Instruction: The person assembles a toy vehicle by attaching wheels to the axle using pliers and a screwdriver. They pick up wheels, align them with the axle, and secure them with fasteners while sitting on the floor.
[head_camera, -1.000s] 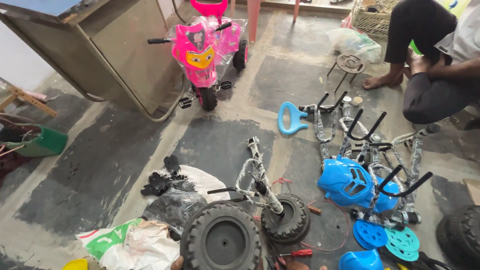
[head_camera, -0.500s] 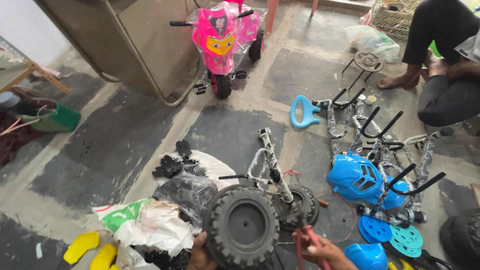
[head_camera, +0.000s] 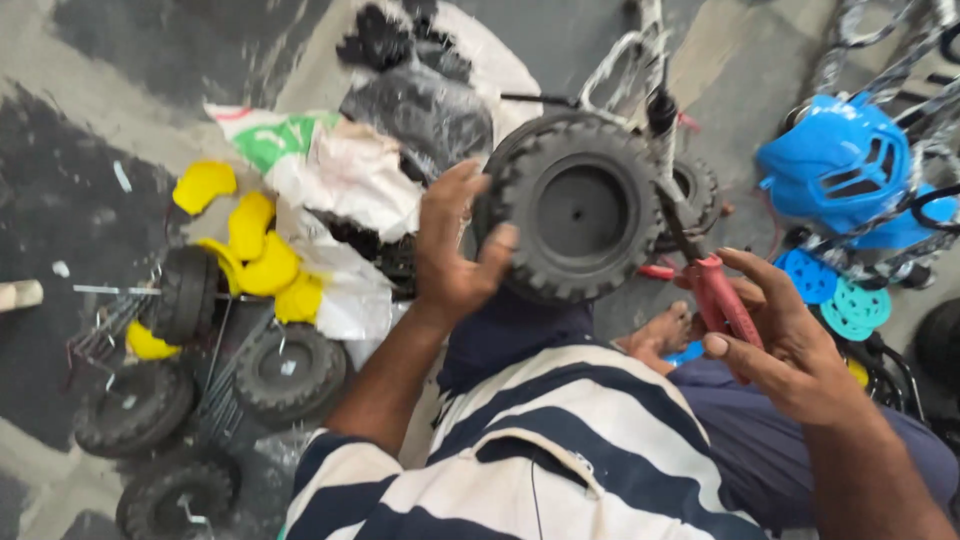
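- Left hand (head_camera: 455, 255) clamped on rim of big black knobby plastic toy wheel (head_camera: 580, 205), thumb across tread, wheel held upright just above lap, centre of view.
- Right hand (head_camera: 775, 335) wrapped round red-handled pliers (head_camera: 722, 295), jaws up at wheel's right edge by thin black axle rod (head_camera: 672, 205).
- Blue plastic toy car body (head_camera: 845, 170) to right, near; blue & teal plastic discs (head_camera: 835, 290) just below it.
- Yellow plastic mudguard pieces (head_camera: 250, 250) to left on crumpled white sack (head_camera: 345, 185).
- More black toy wheels (head_camera: 290, 370) lower left w/ metal rods on grey concrete floor (head_camera: 60, 200).
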